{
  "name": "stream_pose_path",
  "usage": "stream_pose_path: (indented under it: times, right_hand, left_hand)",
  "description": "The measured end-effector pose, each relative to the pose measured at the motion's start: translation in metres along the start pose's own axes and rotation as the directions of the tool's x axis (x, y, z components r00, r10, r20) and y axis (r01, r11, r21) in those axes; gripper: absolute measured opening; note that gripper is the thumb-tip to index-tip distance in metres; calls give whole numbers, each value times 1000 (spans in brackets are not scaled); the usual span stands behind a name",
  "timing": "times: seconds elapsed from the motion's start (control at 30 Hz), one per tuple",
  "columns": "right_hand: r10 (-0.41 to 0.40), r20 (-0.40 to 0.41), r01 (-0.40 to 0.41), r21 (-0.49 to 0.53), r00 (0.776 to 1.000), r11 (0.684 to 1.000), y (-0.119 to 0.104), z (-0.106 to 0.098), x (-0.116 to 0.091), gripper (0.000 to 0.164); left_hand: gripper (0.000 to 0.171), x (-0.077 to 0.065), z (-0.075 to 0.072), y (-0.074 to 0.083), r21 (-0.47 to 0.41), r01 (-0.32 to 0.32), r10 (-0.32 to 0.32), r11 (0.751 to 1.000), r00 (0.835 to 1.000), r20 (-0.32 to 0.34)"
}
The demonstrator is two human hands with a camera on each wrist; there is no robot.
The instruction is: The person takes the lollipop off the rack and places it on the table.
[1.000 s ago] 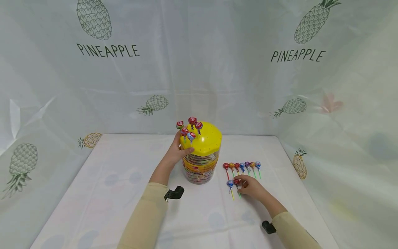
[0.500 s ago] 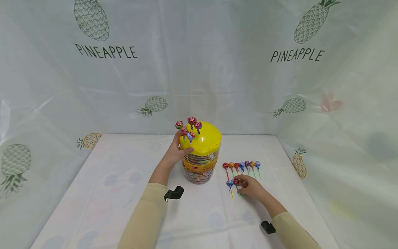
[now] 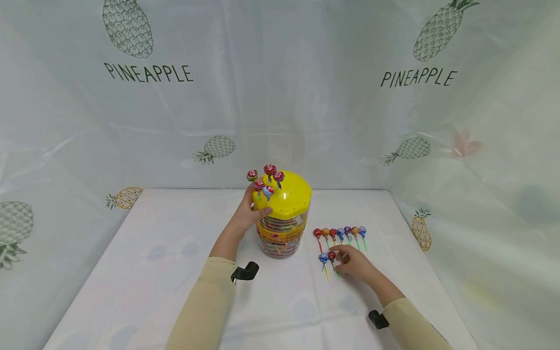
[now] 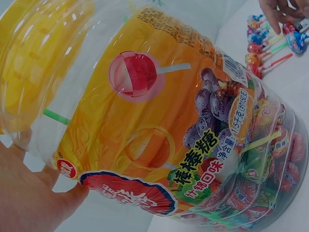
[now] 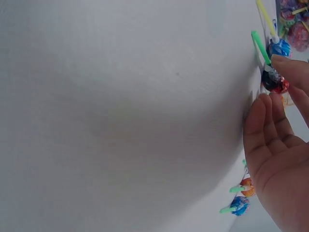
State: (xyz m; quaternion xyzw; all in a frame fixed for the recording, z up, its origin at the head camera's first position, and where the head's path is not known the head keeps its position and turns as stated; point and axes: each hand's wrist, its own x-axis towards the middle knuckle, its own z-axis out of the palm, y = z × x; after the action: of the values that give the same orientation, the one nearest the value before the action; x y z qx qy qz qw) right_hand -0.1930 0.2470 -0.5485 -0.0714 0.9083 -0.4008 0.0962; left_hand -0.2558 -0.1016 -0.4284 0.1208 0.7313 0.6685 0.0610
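Observation:
A clear plastic jar (image 4: 145, 121) of lollipops, with a yellow lid (image 3: 290, 194) and an orange printed label, stands upright on the table. My left hand (image 3: 248, 212) grips it at the lid's left edge, thumb in front. Several lollipops (image 3: 269, 170) stick up from the lid's left side. My right hand (image 3: 353, 262) pinches a dark red lollipop (image 5: 275, 79) with a green stick between thumb and fingertips, low over the table. Right beside that one lies a blue lollipop (image 3: 323, 257) with a yellow stick.
Behind my right hand lies a row of several lollipops (image 3: 341, 234), heads away from me, right of the jar. The white-clothed table (image 3: 271, 301) ends at a back edge against a pineapple-print curtain (image 3: 306, 97).
The dark red lollipop has shifted slightly left, closer to the blue one, with my right fingers at it. My left hand and the jar stay in place.

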Motion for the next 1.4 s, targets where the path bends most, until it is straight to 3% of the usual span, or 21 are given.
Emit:
stream_pose_path:
  times: [0.13,0.27,0.4,0.63,0.8,1.03,1.4]
  right_hand:
    - [-11,-35,11,-22,999,1000,-10,-9,-3,53]
    - [-116,-76,116,1,990,993,-32,-25,-6,52]
    - [-230,-127,234,14,965,972,-61,-40,-6,49]
    - [-353,-230,377,73,907,923,-117,-56,-4,45]
    - [-401,-289,459,173,870,871,-152,-56,0,43]
    - [-476,-288,537,188,831,822,-211,-52,-8,39]
    - [-507,-314,586,259,803,768,-242,-42,11,38]
  left_hand:
    - [96,-2,1,0,-4,-4,4,1000,1000,-2]
    - [100,-3,2,-2,-3,-18,18,1000,1000,2]
    - [97,-4,3,-4,-6,-27,27,1000,1000,-3]
    - [90,-7,3,-5,-2,-38,38,999,999,-6]
    - [91,-9,3,-5,-5,-43,43,999,999,-4]
    - [92,-8,4,-4,-1,-46,46,999,999,6]
    - [90,-1,-2,-5,-9,-54,55,998,998,43]
